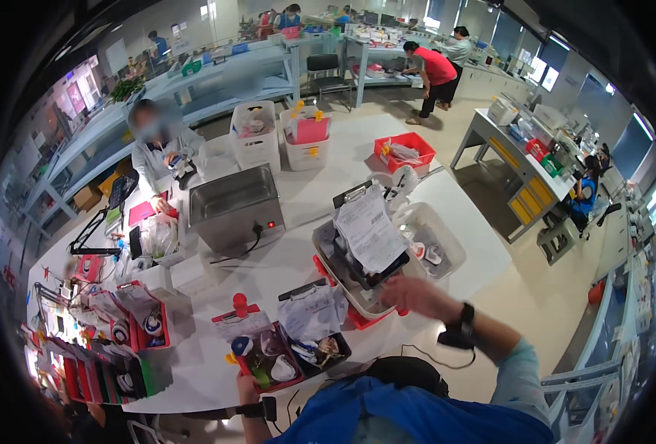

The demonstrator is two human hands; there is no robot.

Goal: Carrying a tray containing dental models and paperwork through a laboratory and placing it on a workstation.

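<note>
At the table's near edge, my left hand (248, 386) closes on the near-left corner of a red tray (292, 382). This tray holds white dental-model-like pieces and a round blue-and-white item (242, 345). Beside it stands a black tray (314, 365) with similar pieces, and papers on a clipboard (313, 314) lean over its back. My right hand (419, 297) hovers over the near right rim of a pale plastic bin (337, 285), fingers apart and nothing visible in them. A clipboard with white papers (369, 231) lies across that bin.
A steel water bath (237, 206) with a cord stands mid-table. Behind are white bins (255, 138) and a red basket (405, 153). A translucent bin (446, 244) sits right. Red trays (146, 314) crowd the left. Across the table a masked person (154, 152) works.
</note>
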